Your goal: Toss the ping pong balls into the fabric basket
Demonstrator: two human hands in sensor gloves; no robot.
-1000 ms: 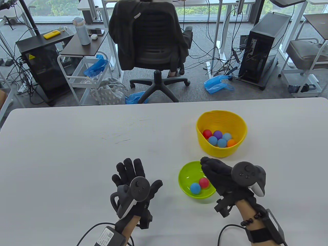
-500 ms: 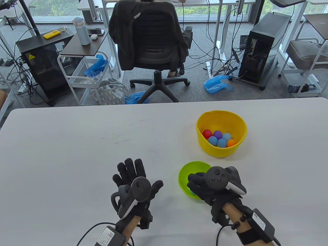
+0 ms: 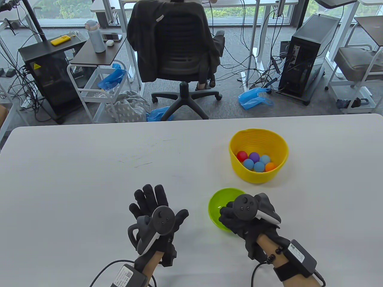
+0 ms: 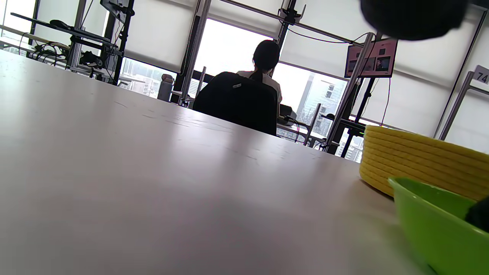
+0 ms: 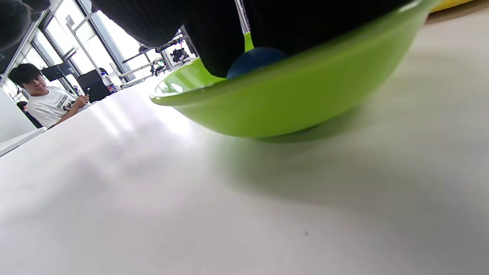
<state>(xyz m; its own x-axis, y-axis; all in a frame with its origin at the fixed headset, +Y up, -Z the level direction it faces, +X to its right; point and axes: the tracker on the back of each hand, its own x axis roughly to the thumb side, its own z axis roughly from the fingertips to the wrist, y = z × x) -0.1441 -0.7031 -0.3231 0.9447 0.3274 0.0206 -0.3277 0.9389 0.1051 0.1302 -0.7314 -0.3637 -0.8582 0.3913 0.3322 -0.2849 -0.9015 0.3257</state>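
The yellow fabric basket [image 3: 257,176] stands right of centre and holds several coloured balls [image 3: 254,163]. Its woven wall also shows in the left wrist view [image 4: 412,152]. A green bowl [image 3: 217,201] sits in front of it. My right hand [image 3: 228,213] reaches down into the bowl with its fingers curled. In the right wrist view my fingers [image 5: 217,42] close on a blue ball [image 5: 254,59] inside the bowl [image 5: 305,99]. The red ball is hidden under the hand. My left hand [image 3: 158,201] rests flat on the table, fingers spread, holding nothing.
The white table [image 3: 89,179] stretches left and beyond the basket. Its far edge is just behind the basket. An office chair [image 3: 176,53] and carts stand on the floor beyond the table. The bowl's rim shows at the right of the left wrist view [image 4: 431,225].
My right hand came back from over the bowl's far rim and dropped into the bowl, covering both balls, and its fingers curled. My left hand stayed nearly still.
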